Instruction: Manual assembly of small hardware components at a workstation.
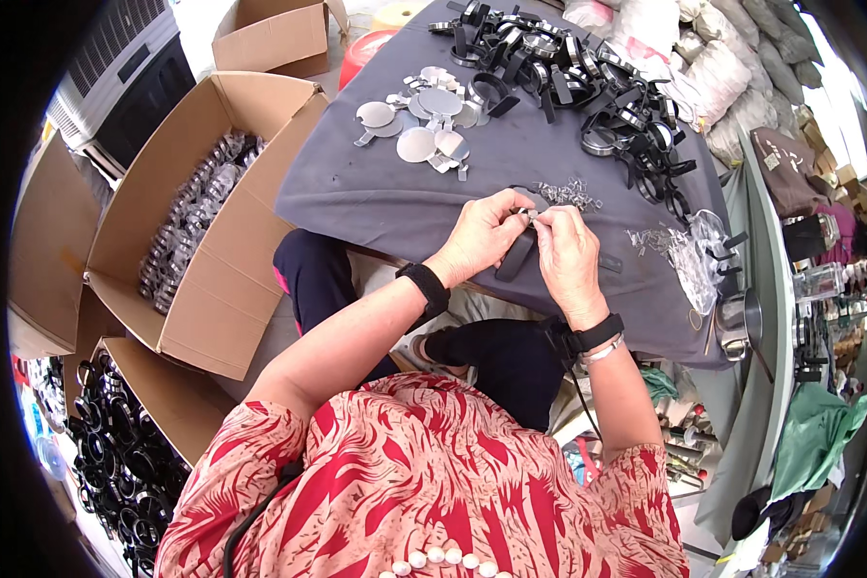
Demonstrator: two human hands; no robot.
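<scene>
Pinching small metal clip (530,214) between both hands: left hand (480,236) and right hand (566,252) clenched on it above black strap (516,258) at tabletop (356,193) edge | risk: clip may slip from fingertips, dropping into lap or onto floor.

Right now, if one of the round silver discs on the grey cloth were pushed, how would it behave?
The round silver discs look thin and flat, so probably light and stiff. Lying flat, one would likely slide, not roll. The grey cloth may drag on it. Edges seem hard to pinch.
</scene>
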